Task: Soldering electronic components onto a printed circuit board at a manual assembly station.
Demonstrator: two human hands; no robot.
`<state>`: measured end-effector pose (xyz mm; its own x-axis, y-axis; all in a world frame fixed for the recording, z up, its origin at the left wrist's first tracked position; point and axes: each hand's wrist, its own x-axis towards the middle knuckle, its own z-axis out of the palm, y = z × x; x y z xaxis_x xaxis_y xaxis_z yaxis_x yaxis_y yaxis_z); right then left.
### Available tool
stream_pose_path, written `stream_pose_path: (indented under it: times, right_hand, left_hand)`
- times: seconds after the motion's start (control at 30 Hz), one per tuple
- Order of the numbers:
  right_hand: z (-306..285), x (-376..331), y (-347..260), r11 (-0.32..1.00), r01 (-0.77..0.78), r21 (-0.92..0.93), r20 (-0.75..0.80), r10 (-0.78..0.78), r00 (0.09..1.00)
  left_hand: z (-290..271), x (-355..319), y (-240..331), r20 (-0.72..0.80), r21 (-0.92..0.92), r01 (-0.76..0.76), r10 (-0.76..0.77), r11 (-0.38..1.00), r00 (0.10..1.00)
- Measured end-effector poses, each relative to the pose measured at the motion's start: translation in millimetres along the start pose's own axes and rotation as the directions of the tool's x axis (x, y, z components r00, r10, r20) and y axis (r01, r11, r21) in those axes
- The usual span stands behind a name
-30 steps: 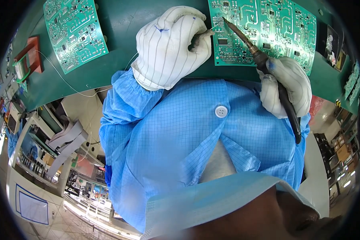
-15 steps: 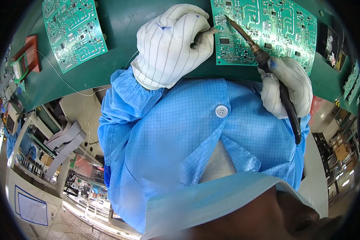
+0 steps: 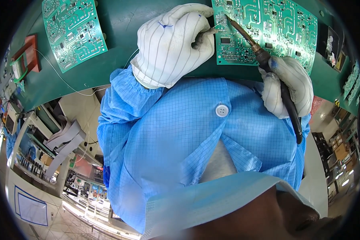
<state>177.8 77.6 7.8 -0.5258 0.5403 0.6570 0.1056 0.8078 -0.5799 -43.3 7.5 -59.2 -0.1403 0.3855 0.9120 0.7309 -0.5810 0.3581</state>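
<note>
My right hand (image 3: 289, 86), in a white striped glove, is closed round the black handle of a soldering iron (image 3: 264, 56). The iron's tip points up and left and meets the left part of a green circuit board (image 3: 244, 44) or hangs just over it. At the board's left edge my left hand (image 3: 174, 46), gloved alike, pinches a thin strand of solder wire (image 3: 217, 26) between thumb and fingertips. The wire's short end reaches over the board close to the iron's tip. Behind the left wrist more of the strand shows, trailing toward a spool.
A second green circuit board (image 3: 76, 38) lies at the left on the green mat (image 3: 118, 24). Beyond it stands a red holder (image 3: 31, 54) with a wire spool (image 3: 17, 70). A dark tray (image 3: 331, 46) and more small boards (image 3: 352, 84) are at the right.
My left index finger has stretched out slightly toward the board's edge. The iron and my right hand are nearly still.
</note>
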Motion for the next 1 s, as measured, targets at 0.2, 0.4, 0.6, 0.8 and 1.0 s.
stream_pose_path:
  times: [0.2, 0.4, 0.6, 0.8, 1.0]
  right_hand:
    - [-19.1, -9.4, -11.1, 0.926, -0.363, 0.105, -0.151, 0.375, 0.914]
    - [-64.5, -21.6, 44.6, 0.923, -0.245, -0.296, -0.552, 0.044, 0.833]
    - [-91.0, -37.9, 68.2, 0.797, -0.422, -0.432, -0.463, 0.205, 0.862]
    - [-59.4, -36.6, 34.7, 0.9, -0.356, -0.25, -0.421, 0.23, 0.877]
    - [-51.0, -39.6, 21.0, 0.872, -0.489, 0.025, -0.309, 0.472, 0.826]
  left_hand:
    - [0.9, -3.9, -0.9, -0.026, -0.051, 0.039, -0.04, 0.998, 0.999]
    - [6.4, 30.0, 12.2, -0.258, -0.126, -0.065, 0.031, 0.99, 0.966]
    - [-40.0, 29.0, 52.6, 0.436, 0.324, 0.361, -0.477, 0.874, 0.763]
    - [-43.5, 23.6, 60.2, 0.505, 0.302, 0.305, -0.423, 0.903, 0.752]
    - [-50.2, 23.1, 70.3, 0.53, 0.29, 0.302, -0.415, 0.908, 0.739]
